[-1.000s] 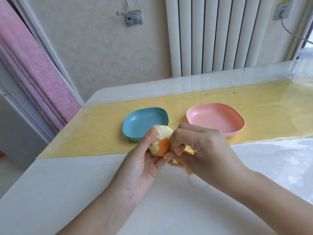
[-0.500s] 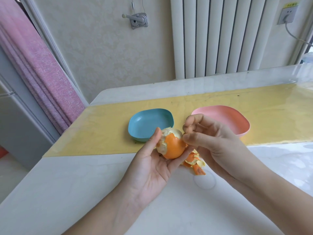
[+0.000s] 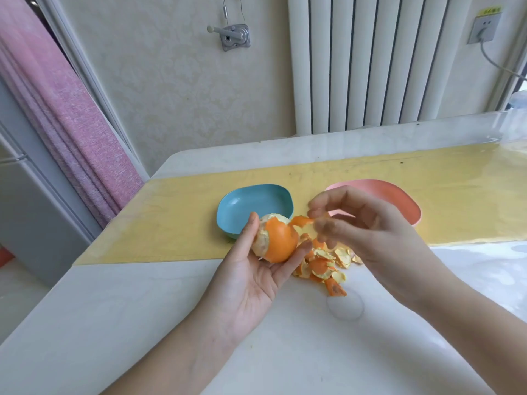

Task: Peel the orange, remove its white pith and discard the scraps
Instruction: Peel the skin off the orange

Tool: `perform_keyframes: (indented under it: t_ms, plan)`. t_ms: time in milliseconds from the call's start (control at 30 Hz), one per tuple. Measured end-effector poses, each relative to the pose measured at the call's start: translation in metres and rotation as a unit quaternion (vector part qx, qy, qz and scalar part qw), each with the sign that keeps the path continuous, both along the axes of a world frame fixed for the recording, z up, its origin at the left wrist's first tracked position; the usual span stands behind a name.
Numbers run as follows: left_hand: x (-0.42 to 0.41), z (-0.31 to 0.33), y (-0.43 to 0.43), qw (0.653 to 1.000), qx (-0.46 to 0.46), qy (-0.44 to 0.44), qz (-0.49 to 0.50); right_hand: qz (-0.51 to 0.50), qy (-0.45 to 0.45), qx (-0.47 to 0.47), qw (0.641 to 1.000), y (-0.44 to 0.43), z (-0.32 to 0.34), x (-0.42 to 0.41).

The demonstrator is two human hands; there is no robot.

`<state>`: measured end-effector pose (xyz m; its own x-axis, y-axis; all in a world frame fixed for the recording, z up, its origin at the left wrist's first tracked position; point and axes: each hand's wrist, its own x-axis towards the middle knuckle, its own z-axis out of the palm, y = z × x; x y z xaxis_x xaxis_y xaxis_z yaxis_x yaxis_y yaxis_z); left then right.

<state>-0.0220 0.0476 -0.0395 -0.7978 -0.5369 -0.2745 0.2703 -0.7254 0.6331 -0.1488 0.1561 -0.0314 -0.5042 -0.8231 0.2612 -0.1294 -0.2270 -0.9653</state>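
In left hand (image 3: pixel 256 277): orange (image 3: pixel 281 242) gripped, mid-peel; right hand (image 3: pixel 370 232) pinches peel strip (image 3: pixel 302 220); next, tear it free.

One orange (image 3: pixel 281 242), partly peeled. Two hands: left hand (image 3: pixel 251 280), right hand (image 3: pixel 370 238). One curled peel strip (image 3: pixel 302 220) between orange and right fingertips. One heap of loose peel scraps (image 3: pixel 325 266); pieces overlap, exact number not countable. Two shallow dishes: one blue dish (image 3: pixel 251 202), one pink dish (image 3: pixel 399 195). One bench (image 3: pixel 142 323), one yellow mat (image 3: pixel 171 218). Behind: one radiator (image 3: pixel 370 67), one wall socket (image 3: pixel 484 27), one pink curtain (image 3: pixel 65 124), one metal crank fitting (image 3: pixel 232 37).
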Motion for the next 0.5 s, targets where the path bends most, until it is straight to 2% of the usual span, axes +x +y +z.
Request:
perform_keyframes:
  t_ms: [33, 100, 167, 333, 500]
  plan:
    - [0.0002, -0.0003, 0.0001, 1.000, -0.019, -0.005, 0.001, -0.027, 0.084, 0.005, 0.996, 0.0006, -0.0008, 0.0013]
    - [0.0009, -0.0013, 0.0002, 0.998, -0.067, -0.010, -0.012, -0.054, 0.250, 0.005, 0.967, 0.0004, -0.0036, 0.0044]
    - [0.0024, -0.0024, 0.0004, 0.993, -0.110, -0.011, -0.042, -0.054, 0.339, 0.008, 0.939, 0.0000, -0.0073, 0.0065]
    - [0.0043, -0.0009, -0.0001, 0.980, -0.168, -0.013, -0.110, -0.051, 0.258, -0.016, 0.965, 0.0021, -0.0035, 0.0049]
    - [0.0061, -0.0016, -0.0086, 0.975, -0.187, 0.008, -0.118, -0.019, 0.193, 0.016, 0.981, 0.0047, 0.0018, 0.0046]
